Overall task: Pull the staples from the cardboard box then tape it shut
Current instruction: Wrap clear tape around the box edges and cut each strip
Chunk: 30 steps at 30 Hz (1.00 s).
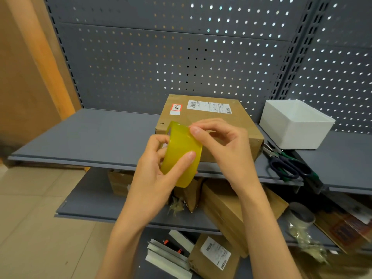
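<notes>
The left hand (155, 168) grips a yellow roll of tape (182, 154), its fingers (187, 157) curled round the outer face and the thumb at the core. The right hand (223, 141) pinches at the roll's upper edge with thumb and forefinger (whether a loose end is caught there is too small to tell). Behind the roll, a closed cardboard box (209, 125) sits on the grey shelf (90, 135), with a barcode label (209, 106) and a red sticker (176, 107) on top. Scissors (289, 166) and green-handled pliers (277, 152) lie just right of the box, beside a white foam tub (296, 123).
</notes>
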Each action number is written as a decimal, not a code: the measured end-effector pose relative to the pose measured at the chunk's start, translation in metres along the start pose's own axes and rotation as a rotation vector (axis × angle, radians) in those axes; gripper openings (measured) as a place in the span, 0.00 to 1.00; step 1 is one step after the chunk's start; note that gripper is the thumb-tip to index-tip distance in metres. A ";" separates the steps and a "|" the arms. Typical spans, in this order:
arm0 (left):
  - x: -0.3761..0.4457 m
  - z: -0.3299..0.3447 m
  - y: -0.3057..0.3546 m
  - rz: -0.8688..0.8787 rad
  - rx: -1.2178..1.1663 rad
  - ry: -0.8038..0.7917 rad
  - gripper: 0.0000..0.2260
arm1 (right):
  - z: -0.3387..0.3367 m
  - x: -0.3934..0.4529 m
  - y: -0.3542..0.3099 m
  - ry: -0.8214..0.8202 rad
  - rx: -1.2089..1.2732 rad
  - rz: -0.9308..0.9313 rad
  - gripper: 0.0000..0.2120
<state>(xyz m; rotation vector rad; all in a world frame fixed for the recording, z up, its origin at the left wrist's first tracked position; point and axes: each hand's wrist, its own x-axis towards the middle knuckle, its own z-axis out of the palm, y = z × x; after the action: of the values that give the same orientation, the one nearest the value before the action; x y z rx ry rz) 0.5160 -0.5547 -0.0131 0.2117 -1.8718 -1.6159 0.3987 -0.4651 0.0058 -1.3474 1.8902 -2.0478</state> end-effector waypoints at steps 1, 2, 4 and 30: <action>0.000 0.000 -0.001 -0.029 -0.008 -0.022 0.18 | 0.000 0.000 0.001 -0.008 -0.009 0.005 0.04; 0.000 0.001 -0.002 -0.064 -0.035 -0.044 0.18 | 0.000 -0.001 0.003 -0.023 -0.020 0.011 0.03; -0.001 0.003 -0.005 -0.110 -0.084 -0.079 0.17 | 0.002 -0.003 0.004 -0.046 -0.058 0.016 0.02; 0.008 -0.003 -0.009 -0.368 -0.104 0.026 0.12 | 0.031 -0.011 0.013 0.099 -0.260 -0.268 0.03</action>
<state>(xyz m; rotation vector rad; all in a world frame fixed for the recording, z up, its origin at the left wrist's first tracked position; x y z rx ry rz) 0.5089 -0.5637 -0.0180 0.5566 -1.7984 -1.9369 0.4181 -0.4870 -0.0144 -1.6688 2.1892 -2.0731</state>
